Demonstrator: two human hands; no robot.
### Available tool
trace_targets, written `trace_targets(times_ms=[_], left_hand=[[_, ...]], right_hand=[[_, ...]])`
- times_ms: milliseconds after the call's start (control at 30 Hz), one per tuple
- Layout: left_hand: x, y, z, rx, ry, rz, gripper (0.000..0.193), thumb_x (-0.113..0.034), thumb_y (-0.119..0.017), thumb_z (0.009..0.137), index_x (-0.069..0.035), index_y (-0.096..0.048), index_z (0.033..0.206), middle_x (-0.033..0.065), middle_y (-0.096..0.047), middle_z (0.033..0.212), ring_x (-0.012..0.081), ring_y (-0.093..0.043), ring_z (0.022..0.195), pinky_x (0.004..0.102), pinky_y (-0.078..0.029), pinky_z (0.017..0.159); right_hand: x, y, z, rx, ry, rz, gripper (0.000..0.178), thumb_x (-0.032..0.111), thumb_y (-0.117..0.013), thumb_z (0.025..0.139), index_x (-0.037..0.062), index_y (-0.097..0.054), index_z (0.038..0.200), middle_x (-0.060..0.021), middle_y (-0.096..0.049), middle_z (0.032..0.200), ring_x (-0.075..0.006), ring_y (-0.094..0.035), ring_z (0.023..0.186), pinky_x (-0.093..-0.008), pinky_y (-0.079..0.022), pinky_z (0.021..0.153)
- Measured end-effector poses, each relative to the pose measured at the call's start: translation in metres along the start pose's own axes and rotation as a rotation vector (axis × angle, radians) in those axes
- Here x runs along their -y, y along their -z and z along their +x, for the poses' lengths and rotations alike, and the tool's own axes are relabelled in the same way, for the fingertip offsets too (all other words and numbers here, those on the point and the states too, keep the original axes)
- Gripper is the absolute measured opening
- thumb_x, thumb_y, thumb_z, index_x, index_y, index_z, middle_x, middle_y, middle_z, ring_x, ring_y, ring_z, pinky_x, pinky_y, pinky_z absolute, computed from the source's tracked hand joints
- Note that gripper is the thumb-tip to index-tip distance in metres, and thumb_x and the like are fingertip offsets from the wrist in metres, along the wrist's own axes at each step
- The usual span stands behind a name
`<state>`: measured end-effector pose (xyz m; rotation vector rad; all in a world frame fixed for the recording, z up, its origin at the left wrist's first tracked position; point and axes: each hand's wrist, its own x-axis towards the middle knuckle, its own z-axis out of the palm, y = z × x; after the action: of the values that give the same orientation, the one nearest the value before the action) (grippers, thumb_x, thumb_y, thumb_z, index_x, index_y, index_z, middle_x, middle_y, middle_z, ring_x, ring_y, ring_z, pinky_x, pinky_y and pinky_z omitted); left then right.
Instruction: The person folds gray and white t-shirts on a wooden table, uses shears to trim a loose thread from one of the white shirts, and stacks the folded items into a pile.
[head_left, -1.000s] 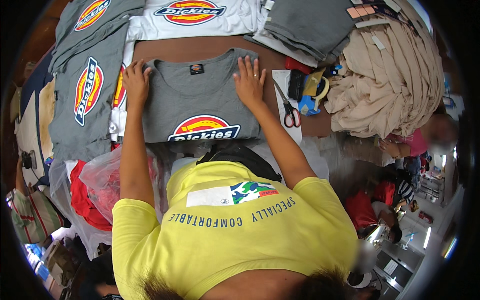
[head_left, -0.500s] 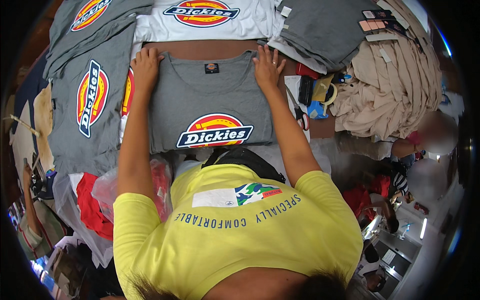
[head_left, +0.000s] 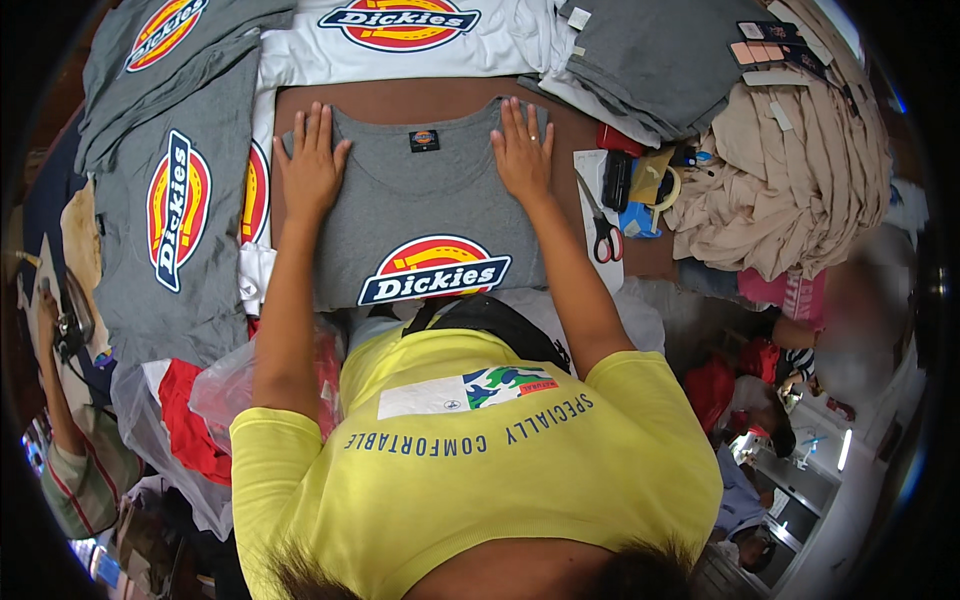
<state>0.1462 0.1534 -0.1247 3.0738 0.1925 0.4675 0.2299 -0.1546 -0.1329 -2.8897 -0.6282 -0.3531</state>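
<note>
A grey T-shirt (head_left: 415,200) with a dark neck label and a large red, yellow and blue chest print lies neatly folded in front of me on the brown table (head_left: 310,93). My left hand (head_left: 313,165) rests flat on its left shoulder, fingers stretched toward the far edge. On the opposite shoulder, beside the neckline, my right hand (head_left: 523,155) lies open with its fingers out and a ring on one of them. Neither hand grips anything.
Printed grey shirts (head_left: 120,230) lie at the left, a white shirt (head_left: 300,55) beyond. Dark grey garments (head_left: 660,70) and a beige garment pile (head_left: 770,180) fill the right. Scissors (head_left: 606,240) and a tape roll (head_left: 669,188) sit nearby. At far left, a co-worker's hand (head_left: 47,310) holds a dark tool.
My left hand has shifted right, from the shirt's side edge onto its shoulder. My right hand has moved slightly left and up, onto the other shoulder.
</note>
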Motion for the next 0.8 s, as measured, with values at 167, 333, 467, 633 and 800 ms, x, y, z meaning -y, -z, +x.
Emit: trace_targets(times_ms=[167,333,467,633,800], left_hand=[[0.022,-0.007,0.034,-0.241,-0.042,-0.254,0.029,-0.03,-0.052,0.087,-0.009,-0.055,0.107,0.0073,-0.052,0.114,0.0265,-0.045,0.11,0.04,-0.035,0.09],[0.023,0.009,0.054,0.093,0.111,-0.349,0.029,-0.03,-0.057,0.085,-0.003,-0.055,0.097,0.0091,-0.062,0.094,0.0297,-0.057,0.089,0.0374,-0.043,0.078],[0.046,0.008,0.073,0.173,0.048,-0.599,0.033,-0.03,-0.062,0.082,0.001,-0.057,0.094,0.012,-0.065,0.08,0.0295,-0.062,0.074,0.0338,-0.046,0.069],[0.057,-0.003,0.083,0.335,0.026,-0.81,0.028,-0.023,-0.065,0.079,0.002,-0.061,0.092,0.0155,-0.065,0.087,0.023,-0.062,0.081,0.0308,-0.045,0.074],[0.056,0.019,0.08,0.317,-0.191,-0.523,0.022,-0.02,-0.065,0.079,0.001,-0.062,0.084,0.0171,-0.062,0.083,0.0284,-0.059,0.078,0.0331,-0.044,0.072]], right_hand=[[-0.013,0.0,0.029,-0.06,-0.082,0.223,0.045,0.03,-0.056,0.085,0.0163,-0.046,0.127,-0.0047,-0.044,0.132,-0.0261,-0.042,0.117,-0.0501,-0.026,0.097],[-0.027,0.013,0.063,0.076,-0.099,0.194,0.025,0.028,-0.066,0.077,0.0135,-0.06,0.096,-0.0049,-0.058,0.108,-0.0241,-0.052,0.101,-0.0425,-0.033,0.089],[-0.048,0.007,0.083,0.246,-0.231,0.605,0.025,0.027,-0.069,0.074,0.0087,-0.061,0.089,-0.0076,-0.065,0.086,-0.0251,-0.06,0.085,-0.0355,-0.044,0.076],[-0.057,-0.007,0.086,0.247,-0.181,0.557,0.029,0.027,-0.071,0.071,0.0062,-0.062,0.089,-0.0113,-0.065,0.086,-0.0249,-0.062,0.083,-0.0343,-0.046,0.073],[-0.067,0.009,0.073,0.266,-0.155,0.577,0.029,0.023,-0.071,0.071,0.0024,-0.063,0.089,-0.0129,-0.065,0.088,-0.0233,-0.062,0.082,-0.0326,-0.046,0.073]])
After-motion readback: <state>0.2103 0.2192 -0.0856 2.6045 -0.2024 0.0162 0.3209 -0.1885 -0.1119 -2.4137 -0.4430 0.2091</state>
